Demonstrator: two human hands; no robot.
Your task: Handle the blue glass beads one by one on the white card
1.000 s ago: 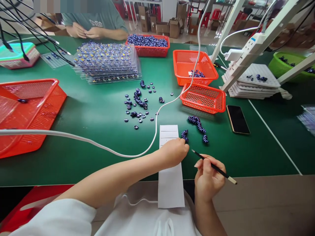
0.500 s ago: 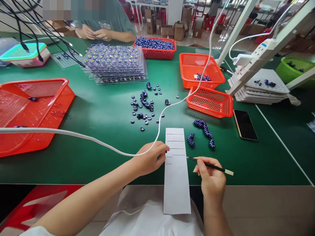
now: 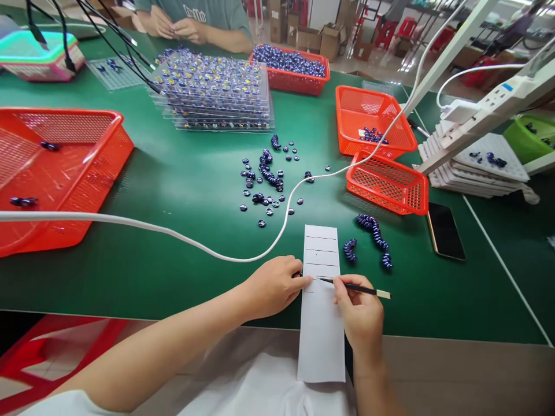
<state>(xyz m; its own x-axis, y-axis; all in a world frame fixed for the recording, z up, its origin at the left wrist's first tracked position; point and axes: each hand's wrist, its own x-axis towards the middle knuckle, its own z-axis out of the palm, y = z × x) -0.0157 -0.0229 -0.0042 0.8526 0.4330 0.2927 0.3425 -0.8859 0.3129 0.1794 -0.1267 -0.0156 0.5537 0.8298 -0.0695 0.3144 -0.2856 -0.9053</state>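
A long white paper strip [image 3: 322, 329] with several thin dark cross lines lies over the table's front edge, its near end above my lap. My left hand [image 3: 277, 286] is closed at the strip's left edge, one fingertip resting on the paper. A small dark shiny piece [image 3: 297, 275] shows between its fingers, mostly hidden. My right hand [image 3: 361, 309] grips a slim black pen-like tool [image 3: 359, 287] with a pale rear end. The tool's tip touches or hovers over the strip, close to my left fingertip. Right of the strip lie curved rows of dark blue shiny beads [image 3: 375, 231].
A white cable [image 3: 208, 249] crosses the table before my left hand. Loose dark beads [image 3: 269, 173] are scattered beyond it. Red baskets [image 3: 390, 188] stand right and left, with a phone [image 3: 446, 231] at right. Stacked clear trays [image 3: 217, 95] stand near another person's hands [image 3: 191, 30].
My right hand has moved left, bringing the tool's tip over the strip. My left fingertip has come onto the paper. The whole view has shifted slightly.
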